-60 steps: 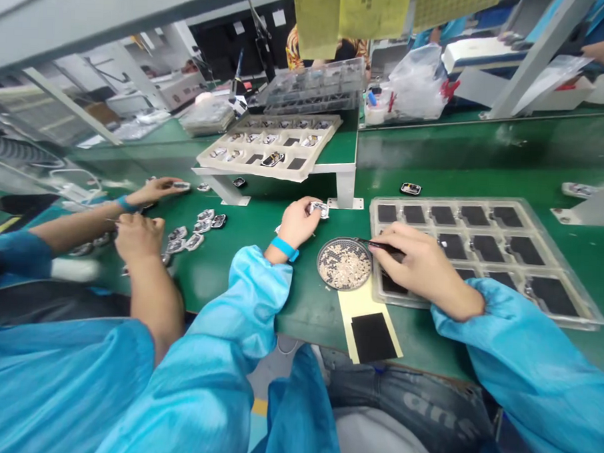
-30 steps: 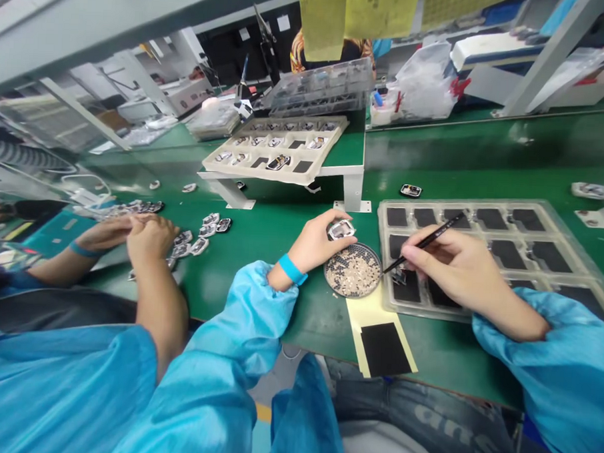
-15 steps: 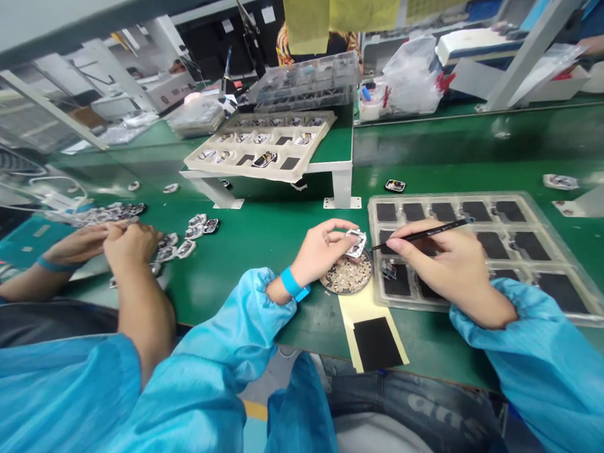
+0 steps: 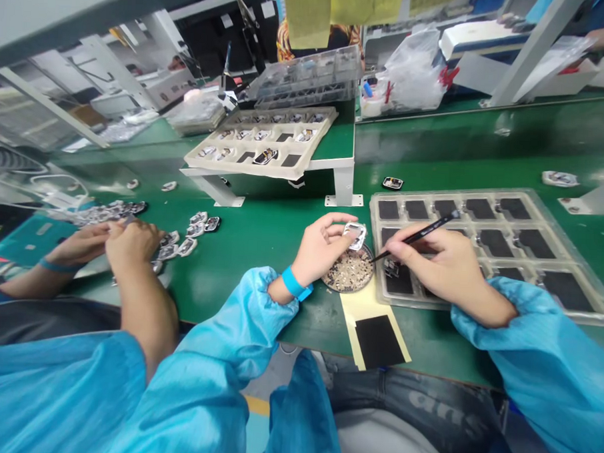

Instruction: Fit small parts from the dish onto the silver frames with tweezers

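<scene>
Between the thumb and fingers of my left hand (image 4: pixel 322 249) is a small white-framed electronic part (image 4: pixel 354 235), held tilted over a round dish (image 4: pixel 348 274) of tiny loose pieces. My right hand (image 4: pixel 433 262) is closed around black tweezers (image 4: pixel 416 237) like a pen. Their tip points down at the dish's right edge; whether it grips anything is too small to tell. Under my right hand lies a clear compartment tray (image 4: pixel 537 227) lined with dark pads, with one part (image 4: pixel 391 268) in its near-left compartment.
A co-worker's hands (image 4: pixel 131 242) work at the left beside several loose white parts (image 4: pixel 185 247). On a raised stand (image 4: pixel 341 178) rests a cream tray (image 4: pixel 299 167) of similar parts. Yellow paper with a black square (image 4: pixel 380 342) lies at the bench edge. A dark-rimmed part (image 4: pixel 392 183) sits behind the clear tray.
The part in my left hand has turned and now shows more of its face. The tweezers have tilted more steeply, their tip lower by the dish's right edge.
</scene>
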Motion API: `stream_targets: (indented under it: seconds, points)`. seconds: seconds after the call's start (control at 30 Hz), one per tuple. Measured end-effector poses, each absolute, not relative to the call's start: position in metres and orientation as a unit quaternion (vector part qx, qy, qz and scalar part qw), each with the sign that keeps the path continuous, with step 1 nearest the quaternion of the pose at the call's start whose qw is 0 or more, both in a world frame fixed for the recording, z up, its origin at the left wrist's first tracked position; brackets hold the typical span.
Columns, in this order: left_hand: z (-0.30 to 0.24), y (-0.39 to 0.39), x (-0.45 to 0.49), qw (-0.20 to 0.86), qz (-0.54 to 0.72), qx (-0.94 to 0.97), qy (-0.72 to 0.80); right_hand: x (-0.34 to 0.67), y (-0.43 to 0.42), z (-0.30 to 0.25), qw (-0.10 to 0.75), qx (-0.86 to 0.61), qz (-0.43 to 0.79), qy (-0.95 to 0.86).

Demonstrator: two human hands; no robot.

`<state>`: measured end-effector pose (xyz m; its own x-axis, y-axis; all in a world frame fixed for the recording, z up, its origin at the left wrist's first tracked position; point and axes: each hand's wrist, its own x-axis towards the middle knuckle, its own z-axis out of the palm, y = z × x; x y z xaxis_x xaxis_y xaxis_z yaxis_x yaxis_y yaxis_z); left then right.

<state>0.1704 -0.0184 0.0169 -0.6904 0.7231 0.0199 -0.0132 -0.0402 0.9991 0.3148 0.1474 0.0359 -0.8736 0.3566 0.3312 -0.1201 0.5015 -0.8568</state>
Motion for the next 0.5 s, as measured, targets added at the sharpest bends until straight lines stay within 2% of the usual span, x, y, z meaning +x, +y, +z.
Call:
stream_targets:
  seconds: [0.07,0.13,0.33,0.4,0.5]
  points:
    - [0.017,-0.018,0.169,0.266,0.682,0.272,0.625,0.318,0.155,0.041,0.237,-0.07,0.532,-0.81]
    - [0.015,-0.019,0.167,0.262,0.689,0.272,0.618,0.321,0.165,0.045,0.225,-0.066,0.517,-0.823]
    - [0.01,-0.02,0.164,0.265,0.64,0.291,0.66,0.323,0.181,0.033,0.087,0.011,0.265,-0.96]
    - [0.009,-0.02,0.164,0.296,0.639,0.272,0.656,0.322,0.182,0.028,0.071,0.041,0.239,-0.967]
    - [0.009,-0.019,0.164,0.339,0.653,0.253,0.628,0.321,0.187,0.025,0.078,0.04,0.263,-0.961]
